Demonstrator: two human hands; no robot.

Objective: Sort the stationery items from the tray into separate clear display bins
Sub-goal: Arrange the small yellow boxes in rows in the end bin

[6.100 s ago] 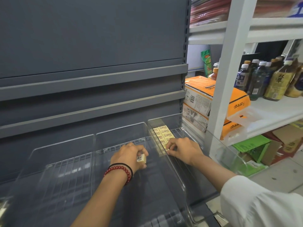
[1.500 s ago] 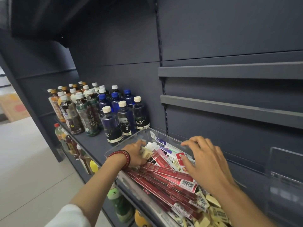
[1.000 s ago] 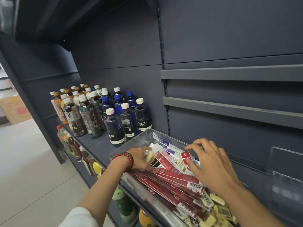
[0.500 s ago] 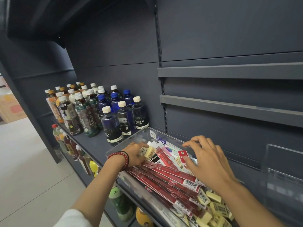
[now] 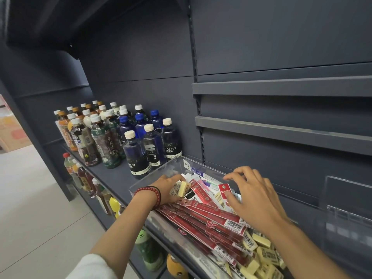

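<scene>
Now, left hand point(image 5: 168, 191) grip clamped on blocky cream erasers point(image 5: 182, 188), right hand point(image 5: 255, 198) grip apart, splayed over glossy flat red packets point(image 5: 211, 219), clear plastic tray point(image 5: 159, 171).

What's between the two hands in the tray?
Head view: red pen packets and white-blue packets lie between left hand, gripping erasers, and right hand.

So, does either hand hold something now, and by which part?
The left hand grips small cream erasers by one end; the other ends stick out. The right hand spreads over the packets, gripping nothing.
</scene>
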